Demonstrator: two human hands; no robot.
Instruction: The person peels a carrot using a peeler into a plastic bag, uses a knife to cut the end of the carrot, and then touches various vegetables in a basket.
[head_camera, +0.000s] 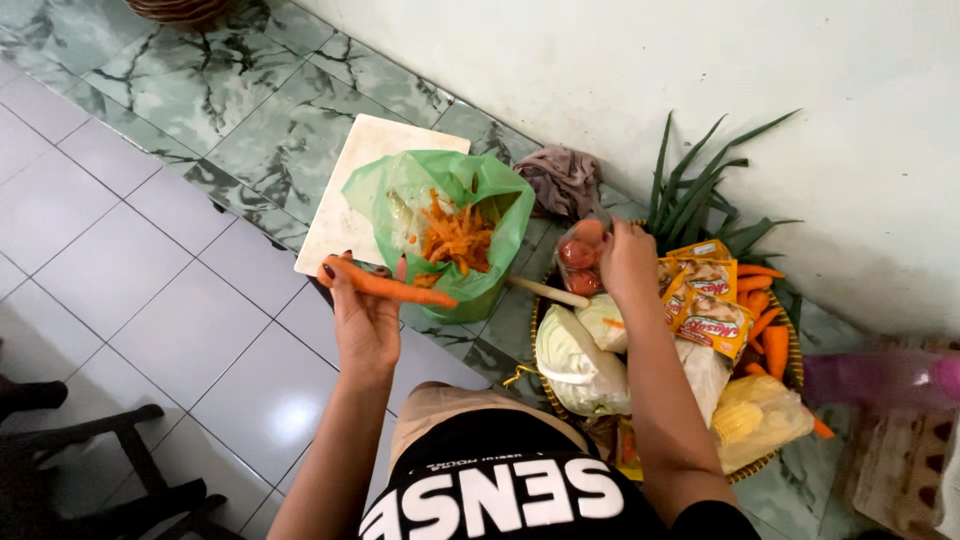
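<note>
Left hand (365, 320): I see its grip clamped on a peeled carrot (385, 285) beside the green bag (445, 235) of peelings | right hand (628, 262): grip closed on bagged tomatoes (580, 262) at basket (795, 345) | more carrots (765, 300) unpeeled, I judge.

The left hand (365, 310) is palm up with its fingers curled around a peeled carrot (385, 285), just in front of the green bag (450, 230). Its forearm runs straight back toward the body. The right hand (628, 262), to the right of the green bag, points away with knuckles up and fingers bent downward; its forearm angles back to the torso.
</note>
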